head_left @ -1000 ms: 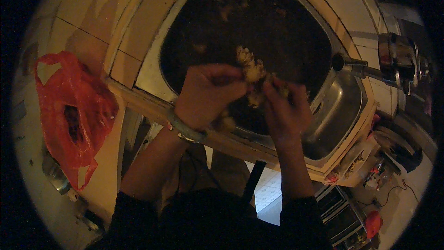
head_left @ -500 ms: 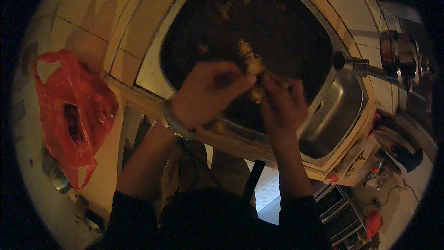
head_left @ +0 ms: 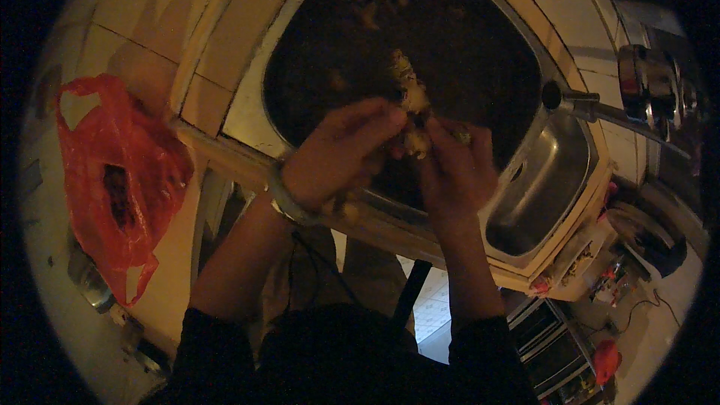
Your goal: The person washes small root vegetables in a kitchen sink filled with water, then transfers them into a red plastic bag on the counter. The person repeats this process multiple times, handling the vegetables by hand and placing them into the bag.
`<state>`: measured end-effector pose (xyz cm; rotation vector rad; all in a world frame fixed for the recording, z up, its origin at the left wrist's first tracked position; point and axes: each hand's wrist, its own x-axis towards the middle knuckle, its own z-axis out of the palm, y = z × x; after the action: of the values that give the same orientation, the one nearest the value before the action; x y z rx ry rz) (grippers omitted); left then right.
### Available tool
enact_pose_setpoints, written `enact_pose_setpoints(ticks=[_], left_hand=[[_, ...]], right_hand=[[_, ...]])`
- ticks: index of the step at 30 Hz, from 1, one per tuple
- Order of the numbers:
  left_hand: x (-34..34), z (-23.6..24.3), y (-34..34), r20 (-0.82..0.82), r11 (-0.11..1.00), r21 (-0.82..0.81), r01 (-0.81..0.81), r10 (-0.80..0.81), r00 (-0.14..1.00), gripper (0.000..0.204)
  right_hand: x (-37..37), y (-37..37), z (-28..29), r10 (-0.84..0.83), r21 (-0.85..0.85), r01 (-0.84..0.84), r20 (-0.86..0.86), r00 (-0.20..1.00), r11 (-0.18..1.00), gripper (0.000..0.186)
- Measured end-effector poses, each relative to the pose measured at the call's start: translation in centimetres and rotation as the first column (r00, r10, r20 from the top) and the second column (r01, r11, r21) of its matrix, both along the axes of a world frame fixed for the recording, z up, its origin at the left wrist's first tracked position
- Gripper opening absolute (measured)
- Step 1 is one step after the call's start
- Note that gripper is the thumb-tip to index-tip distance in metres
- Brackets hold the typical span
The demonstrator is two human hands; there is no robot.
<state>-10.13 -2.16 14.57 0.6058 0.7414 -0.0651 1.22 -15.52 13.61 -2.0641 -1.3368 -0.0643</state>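
Over the large dark sink basin (head_left: pixel 322 37), both my hands hold a pale yellow, knobbly piece that looks like a ginger root (head_left: pixel 409 90). My left hand (head_left: pixel 334 146), with a pale band at its wrist, pinches the piece from the left with thumb and fingertips. From the right, the fingers of my right hand (head_left: pixel 461 169) are closed round its near end. The upper end of the root sticks out past my fingertips, away from me. Several dim brownish pieces (head_left: pixel 367 15) lie at the far side of the basin; poor light blurs their shape.
A red plastic bag (head_left: pixel 146 180) stands on the left. To the right are a small steel sink bowl (head_left: pixel 544 187) and a tap (head_left: pixel 577 101). Shiny metal pots (head_left: pixel 645 82) stand at the far right. The counter's front edge (head_left: pixel 382 229) runs beneath my forearms.
My left hand has shifted slightly, its fingers moving a little along the root. The root stays between both hands, a bit more upright. The bag and sinks look the same.
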Motion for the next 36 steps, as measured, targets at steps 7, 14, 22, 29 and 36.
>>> enact_pose_setpoints(ticks=[7,14,22,29,36], left_hand=[[-0.4,0.2,1.1,0.032,0.997,0.008,0.076,-0.076,0.997,0.025],[-1.1,0.0,2.4,0.059,0.989,-0.079,0.124,-0.119,0.991,0.026],[-0.7,-0.8,2.2,-0.012,0.994,-0.078,0.077,-0.078,0.997,0.023],[-0.4,-2.0,1.7,-0.076,0.985,0.145,0.089,-0.079,0.994,0.016],[-0.7,-2.7,1.6,-0.074,0.8,0.583,0.145,-0.125,0.989,0.018]], right_hand=[[-0.1,0.2,0.1,-0.018,0.011,0.018,0.048,0.999,1.0,0.035],[0.4,0.6,-0.2,0.031,0.066,-0.041,0.143,0.989,0.997,0.025],[0.1,0.0,-0.5,0.024,-0.021,-0.023,0.026,0.999,1.0,0.039],[-0.2,1.2,0.7,0.015,-0.119,-0.006,0.071,0.997,0.993,0.016],[-0.7,0.5,0.1,-0.08,-0.063,0.064,-0.292,0.953,0.996,0.016]])
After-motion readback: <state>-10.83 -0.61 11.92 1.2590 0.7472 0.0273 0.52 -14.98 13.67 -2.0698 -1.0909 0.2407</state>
